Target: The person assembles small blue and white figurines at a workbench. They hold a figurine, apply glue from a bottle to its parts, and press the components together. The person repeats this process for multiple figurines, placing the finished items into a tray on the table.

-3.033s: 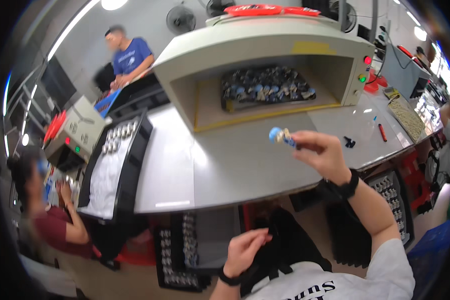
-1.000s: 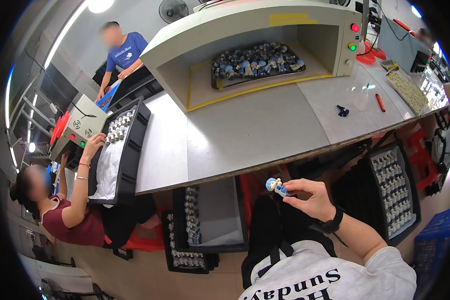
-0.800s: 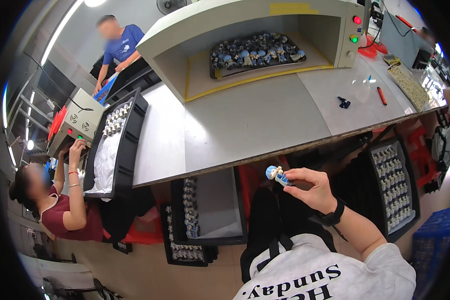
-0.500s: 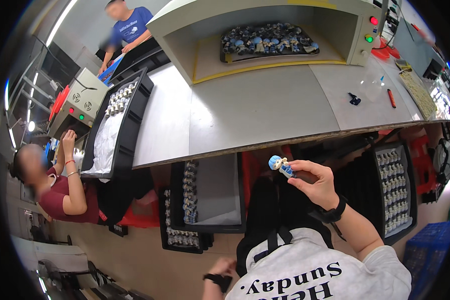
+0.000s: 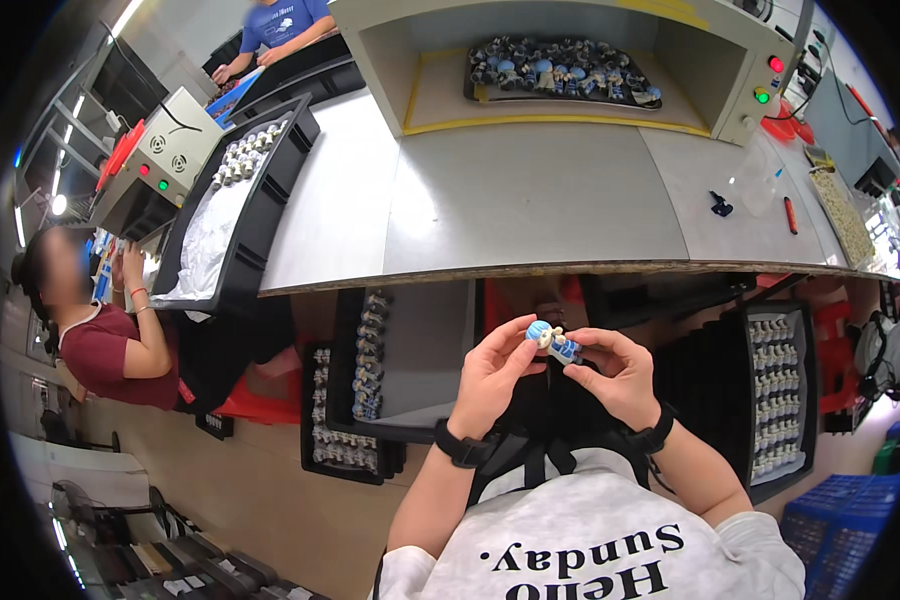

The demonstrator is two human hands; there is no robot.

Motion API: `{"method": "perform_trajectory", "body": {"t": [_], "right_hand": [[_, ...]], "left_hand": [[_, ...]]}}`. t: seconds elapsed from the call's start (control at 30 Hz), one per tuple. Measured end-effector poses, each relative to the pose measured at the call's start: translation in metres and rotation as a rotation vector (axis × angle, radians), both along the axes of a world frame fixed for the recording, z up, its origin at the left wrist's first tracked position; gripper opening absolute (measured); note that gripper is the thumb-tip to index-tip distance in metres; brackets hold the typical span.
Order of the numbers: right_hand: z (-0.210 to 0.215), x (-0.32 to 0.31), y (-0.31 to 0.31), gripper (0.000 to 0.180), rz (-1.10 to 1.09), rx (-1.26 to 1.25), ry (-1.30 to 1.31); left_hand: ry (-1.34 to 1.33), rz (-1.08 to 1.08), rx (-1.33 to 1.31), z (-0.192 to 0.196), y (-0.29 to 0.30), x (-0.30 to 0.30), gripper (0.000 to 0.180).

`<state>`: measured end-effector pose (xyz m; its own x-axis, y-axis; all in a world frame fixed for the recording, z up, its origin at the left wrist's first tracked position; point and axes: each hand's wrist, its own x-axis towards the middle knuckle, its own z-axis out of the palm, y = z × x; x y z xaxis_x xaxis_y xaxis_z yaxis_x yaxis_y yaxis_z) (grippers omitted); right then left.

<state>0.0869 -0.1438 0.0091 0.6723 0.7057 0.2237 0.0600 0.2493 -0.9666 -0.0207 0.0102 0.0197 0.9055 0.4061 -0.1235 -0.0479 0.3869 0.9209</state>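
A small toy figure [image 5: 555, 343] with a light-blue cap, pale face and blue-and-white body is held over my lap, just off the table's near edge. My left hand [image 5: 497, 367] pinches its head end between thumb and fingers. At the other end, my right hand [image 5: 615, 372] grips the blue body and legs. The figure lies tilted sideways, its head toward my left. Fingers cover parts of both ends.
Ahead, a box-shaped machine [image 5: 740, 90] holds a black tray [image 5: 610, 95] piled with similar figures. A marker [image 5: 790, 215] and a dark small part [image 5: 720, 204] lie on the table [image 5: 520, 215]. Black trays [image 5: 425, 430] of figures flank my legs; a co-worker [image 5: 115, 345] sits left.
My left hand has risen from beside my waist and taken hold of the figure's head. The right hand still holds the figure, slightly lower. My view has shifted a little.
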Motion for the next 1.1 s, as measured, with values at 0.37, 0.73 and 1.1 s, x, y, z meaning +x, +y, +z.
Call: {"method": "perform_trajectory", "body": {"t": [0.37, 0.73, 1.1], "right_hand": [[-0.012, -0.013, 0.008, 0.039, -0.039, -0.048, -0.078], [-0.022, -0.013, 0.006, 0.041, -0.059, -0.09, -0.075], [-0.027, -0.014, 0.005, 0.043, -0.068, -0.107, -0.032]], "left_hand": [[0.007, -0.037, -0.226, -0.024, 0.005, 0.002, 0.036], [-0.003, -0.025, -0.234, -0.023, 0.002, 0.004, 0.035], [-0.016, -0.025, -0.206, -0.028, 0.002, 0.002, 0.035]]}}
